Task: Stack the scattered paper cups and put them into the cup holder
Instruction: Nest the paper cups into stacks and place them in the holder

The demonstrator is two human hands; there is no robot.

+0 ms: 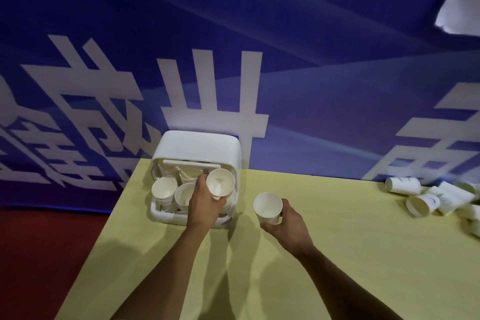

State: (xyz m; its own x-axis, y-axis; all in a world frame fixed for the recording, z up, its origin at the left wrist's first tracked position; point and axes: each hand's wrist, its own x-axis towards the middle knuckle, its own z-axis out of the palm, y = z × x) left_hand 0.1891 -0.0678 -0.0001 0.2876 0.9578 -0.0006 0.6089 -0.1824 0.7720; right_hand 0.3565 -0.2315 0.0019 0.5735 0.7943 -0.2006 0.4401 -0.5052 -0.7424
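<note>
left hand [205, 205] grips cup stack [220, 182]; right hand [288, 223] grips cup [268, 207].

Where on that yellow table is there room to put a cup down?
Bare tabletop lies between the cup holder and the scattered cups at right, and along the near edge. Crowded: inside the holder, around that pile.

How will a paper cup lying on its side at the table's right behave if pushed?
The lying cup is round and tapered, so it would probably roll in a curve. It looks thin and light, so a firm push may dent it or send it past the table edge.
</note>
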